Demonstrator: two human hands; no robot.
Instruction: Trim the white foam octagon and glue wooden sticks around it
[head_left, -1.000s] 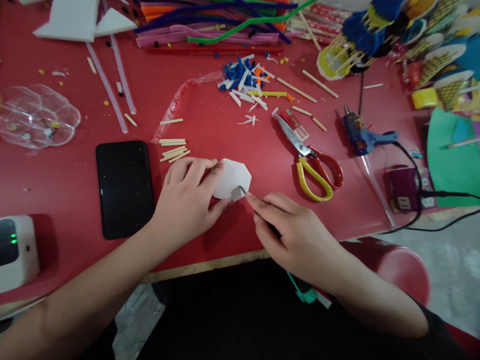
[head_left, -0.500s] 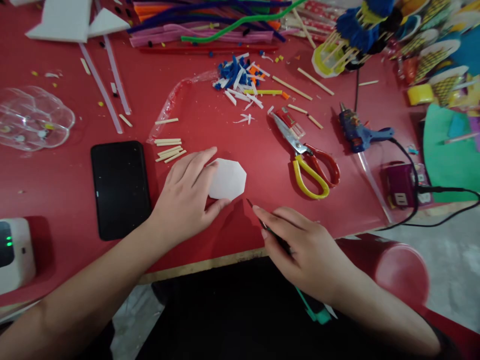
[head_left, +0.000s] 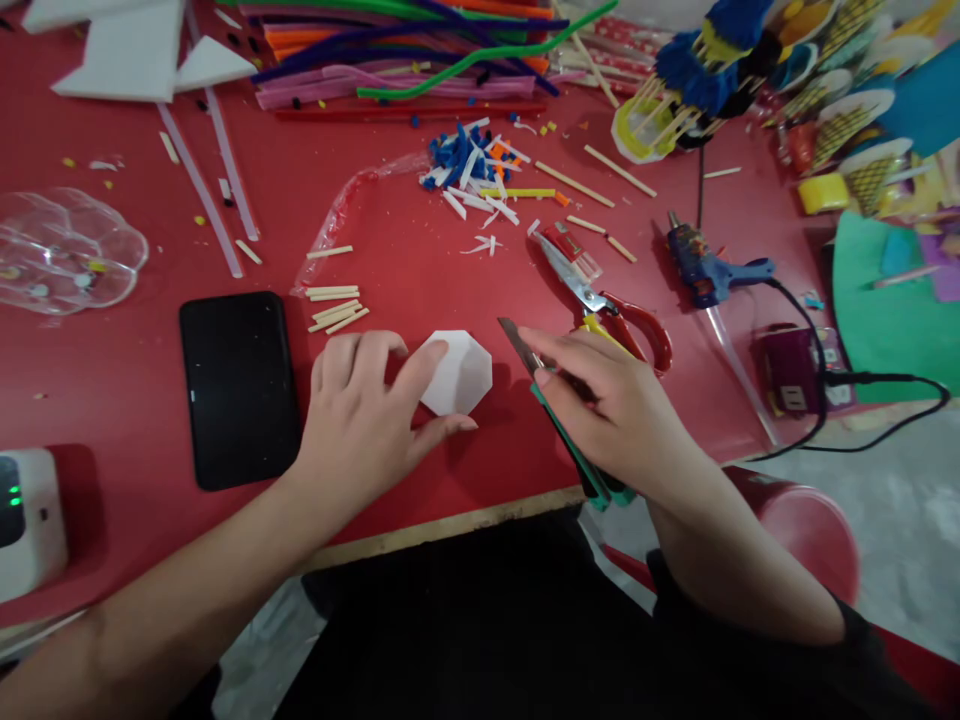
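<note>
The purple box [head_left: 780,355], at 3 o'clock from the white card [head_left: 466,380] on the red table [head_left: 435,285], bears a pale label [head_left: 791,398] too small to read from here. The left hand [head_left: 356,400] is half open at the card's 9 o'clock, forefinger over it, thumb by its lower edge; I can't tell how firmly. The right hand [head_left: 611,400] grips a green cutter [head_left: 568,442], blade [head_left: 517,340] apart from the card, pointing to 11. Scissors [head_left: 564,268] lie at 2, partly behind that hand, the glue gun [head_left: 705,265] beyond; phone [head_left: 240,390] at 9, sticks [head_left: 335,307] at 10, scraps [head_left: 461,158] at 12.
</note>
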